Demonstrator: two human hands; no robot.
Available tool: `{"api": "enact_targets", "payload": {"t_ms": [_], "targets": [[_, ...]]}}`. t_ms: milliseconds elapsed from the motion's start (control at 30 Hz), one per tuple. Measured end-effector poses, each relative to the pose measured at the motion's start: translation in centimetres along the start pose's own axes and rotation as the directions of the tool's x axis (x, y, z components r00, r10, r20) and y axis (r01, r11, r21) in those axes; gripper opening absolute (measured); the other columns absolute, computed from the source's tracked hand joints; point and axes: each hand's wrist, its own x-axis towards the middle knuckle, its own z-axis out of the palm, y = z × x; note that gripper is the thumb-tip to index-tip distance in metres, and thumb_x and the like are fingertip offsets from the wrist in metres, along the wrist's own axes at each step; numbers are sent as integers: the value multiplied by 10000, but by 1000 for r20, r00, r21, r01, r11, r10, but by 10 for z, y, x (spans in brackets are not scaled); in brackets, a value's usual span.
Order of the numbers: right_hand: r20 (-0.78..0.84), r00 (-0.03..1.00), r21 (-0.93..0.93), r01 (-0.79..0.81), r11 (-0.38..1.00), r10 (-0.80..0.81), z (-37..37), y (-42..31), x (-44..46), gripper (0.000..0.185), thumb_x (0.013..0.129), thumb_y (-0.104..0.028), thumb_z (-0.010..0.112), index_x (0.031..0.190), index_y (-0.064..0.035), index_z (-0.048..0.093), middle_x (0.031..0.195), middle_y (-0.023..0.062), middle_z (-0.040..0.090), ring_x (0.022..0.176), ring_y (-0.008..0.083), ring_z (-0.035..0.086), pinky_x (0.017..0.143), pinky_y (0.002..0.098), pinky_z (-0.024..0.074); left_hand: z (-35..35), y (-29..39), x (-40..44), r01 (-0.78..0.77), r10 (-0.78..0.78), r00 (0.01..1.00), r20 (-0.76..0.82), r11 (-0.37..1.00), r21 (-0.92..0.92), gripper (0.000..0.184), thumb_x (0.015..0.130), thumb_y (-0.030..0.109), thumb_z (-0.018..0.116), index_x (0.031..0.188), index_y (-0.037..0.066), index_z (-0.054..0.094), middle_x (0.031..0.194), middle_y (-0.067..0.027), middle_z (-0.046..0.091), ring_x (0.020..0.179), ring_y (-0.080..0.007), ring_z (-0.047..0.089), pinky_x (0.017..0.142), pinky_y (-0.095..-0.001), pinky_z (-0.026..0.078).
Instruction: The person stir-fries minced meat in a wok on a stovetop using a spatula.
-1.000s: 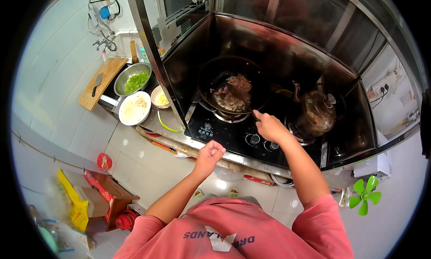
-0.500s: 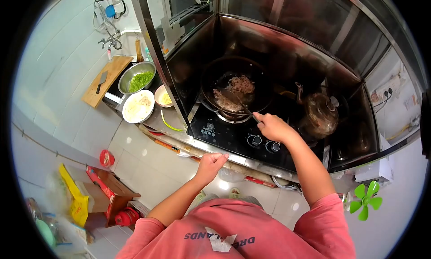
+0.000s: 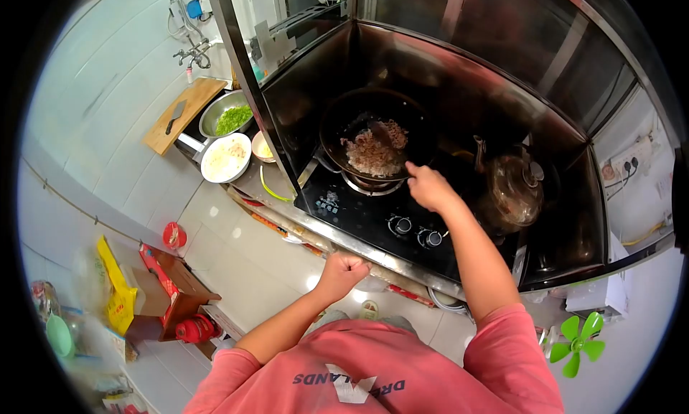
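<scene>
My right hand [image 3: 429, 187] is wrapped round the handle of a dark spatula [image 3: 381, 134] at the near rim of the wok [image 3: 336, 113]. The spatula's blade lies among browned minced meat [image 3: 375, 154] in the wok. Most of its handle is hard to see against the dark pan. My left hand [image 3: 343, 276] hangs closed in a loose fist in front of the counter's edge, with nothing visible in it. The wok sits on the left burner of a black gas stove [image 3: 359, 212], above its two knobs.
Left of the metal frame stand a bowl of chopped greens [image 3: 233, 118], a white pan [image 3: 227, 158] with pale food, and a small bowl [image 3: 263, 148]. A knife [image 3: 176, 115] lies on a cutting board [image 3: 188, 111]. Right of the wok is a glass-lidded pot [image 3: 513, 188].
The spatula blade has shifted up and right in the wok, and the meat is gathered into one heap. My left hand has dropped slightly, its thumb now tucked in. The view has shifted a little.
</scene>
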Motion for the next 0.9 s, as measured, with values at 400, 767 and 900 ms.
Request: {"api": "enact_targets", "payload": {"t_ms": [400,767,900], "targets": [[-22,998,-51,64,997,-65,-6,28,3,480,906,-146,481,1382,-101,440,1143,254,597,1077,405,567,937,446,455,29,0,-8,91,-90,994,-64,996,4,515,869,85,631,494,105,278,502,81,292,506,-20,245,444,-250,219],[-29,999,-65,28,997,-30,-6,30,-8,482,904,-146,489,1381,-92,441,1135,228,612,1062,397,579,943,448,460,27,-7,3,76,-78,996,-36,996,-47,512,876,93,627,494,102,286,504,83,298,504,-20,243,439,-248,213],[-106,994,-73,25,997,-33,-9,25,-12,487,898,-135,492,1379,-80,439,1129,224,616,1055,399,582,939,450,462,12,-5,6,45,-45,999,-6,999,-27,518,881,105,626,487,110,288,501,88,301,501,-16,245,435,-246,209]]}}
